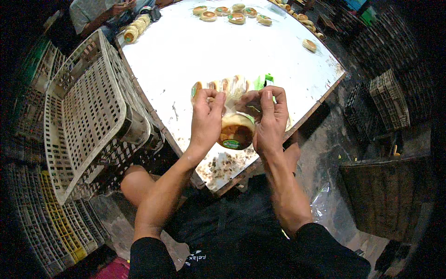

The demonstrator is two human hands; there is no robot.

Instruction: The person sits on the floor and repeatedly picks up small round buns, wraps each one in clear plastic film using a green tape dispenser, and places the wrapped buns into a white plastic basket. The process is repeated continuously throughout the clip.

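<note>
Between my hands hangs a round browned bun [237, 132] in a clear plastic bag [238, 104], with a small green label on its lower side. The bag's upper edge is pinched on the left by the thumb and fingers of my left hand [206, 118]. My right hand [271, 122] grips the other side, fingers curled in. Just beyond lies a row of wrapped buns [226, 84], partly hidden by my hands. A green and white packet [265, 81] shows behind my right fingers.
Several wrapped buns [236, 18] lie on the far side of the white table [181, 56], and one bun [309, 45] near its right edge. Another row [137, 29] sits at the far left, near a person [95, 14]. A plastic crate [88, 107] stands at left.
</note>
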